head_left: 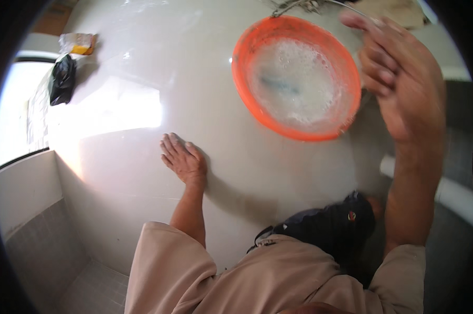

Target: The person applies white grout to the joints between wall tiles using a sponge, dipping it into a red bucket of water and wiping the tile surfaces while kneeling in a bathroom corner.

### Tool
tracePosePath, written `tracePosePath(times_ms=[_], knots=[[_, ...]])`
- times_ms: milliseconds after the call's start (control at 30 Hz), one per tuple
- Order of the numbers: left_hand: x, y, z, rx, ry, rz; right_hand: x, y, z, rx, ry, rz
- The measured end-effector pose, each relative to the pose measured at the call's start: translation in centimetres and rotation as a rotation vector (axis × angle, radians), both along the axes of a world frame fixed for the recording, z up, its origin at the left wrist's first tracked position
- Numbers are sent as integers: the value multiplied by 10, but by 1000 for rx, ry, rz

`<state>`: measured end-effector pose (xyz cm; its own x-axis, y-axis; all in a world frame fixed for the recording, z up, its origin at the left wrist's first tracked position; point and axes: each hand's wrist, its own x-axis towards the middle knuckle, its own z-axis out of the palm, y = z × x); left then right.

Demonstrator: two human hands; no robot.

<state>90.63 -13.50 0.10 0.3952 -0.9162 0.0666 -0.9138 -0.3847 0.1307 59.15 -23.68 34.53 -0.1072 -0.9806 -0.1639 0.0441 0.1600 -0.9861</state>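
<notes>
An orange bucket (240, 86) with a stained rim holds cloudy, foamy water (299, 78). Something bluish and blurred shows in the water. A thin wire handle (346, 6) arches over its far side to my right hand (404, 73). The fingers of that hand are curled closed about the wire, slightly smeared by motion. My left hand (183, 158) lies palm down on the glossy pale surface (194, 94), fingers stretched out, left of the bucket and apart from it. Nothing is in it.
At the far left lie a black plastic bag (62, 79) and a clear packet (79, 44) with yellow-orange contents, near a bright window (19, 110). A white pipe (456, 199) runs along the right. Grey tiles (48, 246) show at the lower left.
</notes>
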Motion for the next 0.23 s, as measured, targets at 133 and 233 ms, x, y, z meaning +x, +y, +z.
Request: tracePosePath(times_ms=[133, 233], knots=[[10, 1, -14, 76, 40, 27, 41, -101, -29, -71, 38, 140], [13, -12, -22, 213, 54, 48, 112, -161, -81, -103, 60, 148]])
